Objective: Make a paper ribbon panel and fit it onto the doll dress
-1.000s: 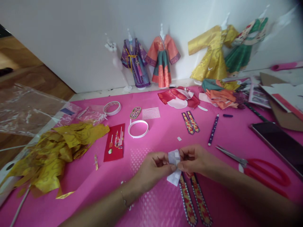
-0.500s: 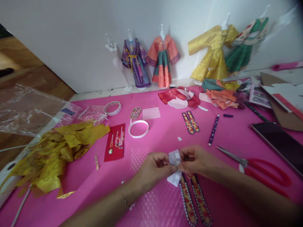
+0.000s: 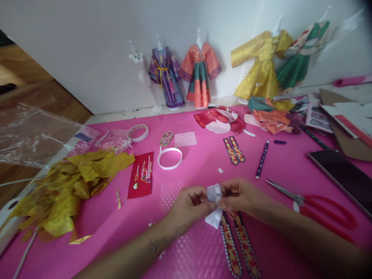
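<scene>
A small white piece point(image 3: 214, 221) with pale squares on it is pinched between my two hands. My left hand point(image 3: 192, 205) grips its left edge with thumb and fingers. From the right, my right hand point(image 3: 236, 197) holds the same piece, its thumb tip close to my left thumb. Two long patterned strips point(image 3: 231, 248) with beaded edges lie just below my right hand, their upper ends partly hidden. A tiny white scrap point(image 3: 220, 170) rests on the pink surface point(image 3: 197, 166) above the hands.
Red-handled scissors point(image 3: 328, 211), a pen point(image 3: 262, 159) and a phone point(image 3: 343, 176) lie right. Left are a red card point(image 3: 141, 175), tape rolls point(image 3: 170, 159) and crumpled yellow fabric point(image 3: 72, 186). Dressed miniature stands point(image 3: 165, 77) line the back.
</scene>
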`<state>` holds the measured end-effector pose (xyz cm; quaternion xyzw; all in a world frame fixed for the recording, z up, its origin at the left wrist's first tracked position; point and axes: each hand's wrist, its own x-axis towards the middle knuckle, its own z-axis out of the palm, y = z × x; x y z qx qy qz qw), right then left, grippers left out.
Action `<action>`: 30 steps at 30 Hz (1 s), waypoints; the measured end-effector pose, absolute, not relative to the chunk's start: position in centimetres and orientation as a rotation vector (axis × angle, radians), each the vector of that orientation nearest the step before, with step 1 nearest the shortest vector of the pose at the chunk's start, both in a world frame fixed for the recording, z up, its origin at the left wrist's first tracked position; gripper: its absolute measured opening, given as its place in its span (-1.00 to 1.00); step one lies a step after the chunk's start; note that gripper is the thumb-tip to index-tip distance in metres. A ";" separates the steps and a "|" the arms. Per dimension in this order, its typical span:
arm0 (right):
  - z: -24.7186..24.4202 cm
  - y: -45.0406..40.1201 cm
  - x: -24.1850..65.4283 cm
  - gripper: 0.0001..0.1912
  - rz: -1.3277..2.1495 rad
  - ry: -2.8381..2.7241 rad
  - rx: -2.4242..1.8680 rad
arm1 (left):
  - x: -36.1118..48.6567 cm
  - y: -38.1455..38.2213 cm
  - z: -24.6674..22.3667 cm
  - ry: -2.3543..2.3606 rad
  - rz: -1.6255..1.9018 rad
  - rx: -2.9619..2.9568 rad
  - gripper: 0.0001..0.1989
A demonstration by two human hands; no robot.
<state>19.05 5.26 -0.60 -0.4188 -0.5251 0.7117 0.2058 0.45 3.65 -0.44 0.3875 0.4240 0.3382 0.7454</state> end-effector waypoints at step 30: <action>-1.0 5.2 19.1 -0.88 1.957 -1.440 -1.163 | 0.5 3.7 -0.5 0.859 0.763 0.807 -0.69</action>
